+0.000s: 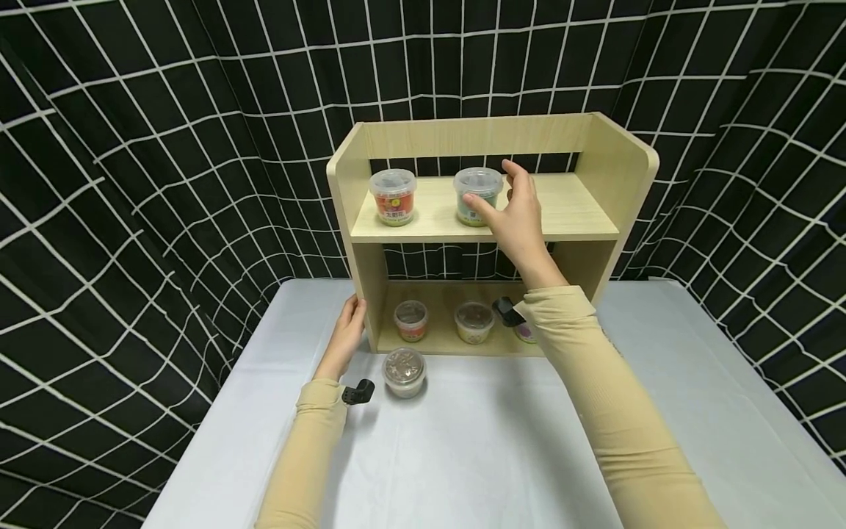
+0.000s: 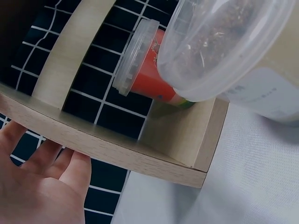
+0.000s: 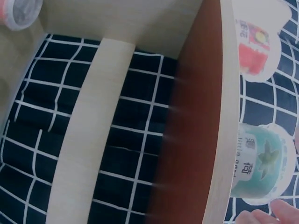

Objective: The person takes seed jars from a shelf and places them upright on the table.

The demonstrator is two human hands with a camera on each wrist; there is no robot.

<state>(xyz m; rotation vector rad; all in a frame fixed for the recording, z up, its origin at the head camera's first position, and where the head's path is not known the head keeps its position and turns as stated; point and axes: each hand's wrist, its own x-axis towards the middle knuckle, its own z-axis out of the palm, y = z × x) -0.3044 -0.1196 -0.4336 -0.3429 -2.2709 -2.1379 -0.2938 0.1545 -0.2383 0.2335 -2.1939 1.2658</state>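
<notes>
Head view: the right hand (image 1: 518, 220) is at the green tub (image 1: 478, 195), which stands on the top shelf of the rack (image 1: 571, 209). Its thumb lies across the tub's front and the fingers spread wide past its right side; whether it presses on the plastic I cannot tell. At nine o'clock from the green tub stands the red tub (image 1: 394, 198). On the bottom shelf are a small red tub (image 1: 411, 321), a yellow tub (image 1: 474, 323) and, at three o'clock from that, a purple tub (image 1: 525, 335) mostly hidden by the sleeve (image 1: 568, 330). The pale tub (image 1: 405, 373) sits on the table (image 1: 449, 448), with the left hand at ten o'clock from it, against the rack's side. Judging by this layout, five tubs are on the shelves and one is still off them.

Left wrist view: the left hand (image 2: 46, 182), at eight o'clock, has its fingers fairly straight against the side panel's outer face and holds no tub. The pale tub looms at two o'clock, untouched.

Right wrist view: the green tub is at four o'clock, upright on its shelf, with fingertips (image 3: 280, 212) close by its lid. A cropped tub (image 3: 19, 10) shows at ten o'clock.
</notes>
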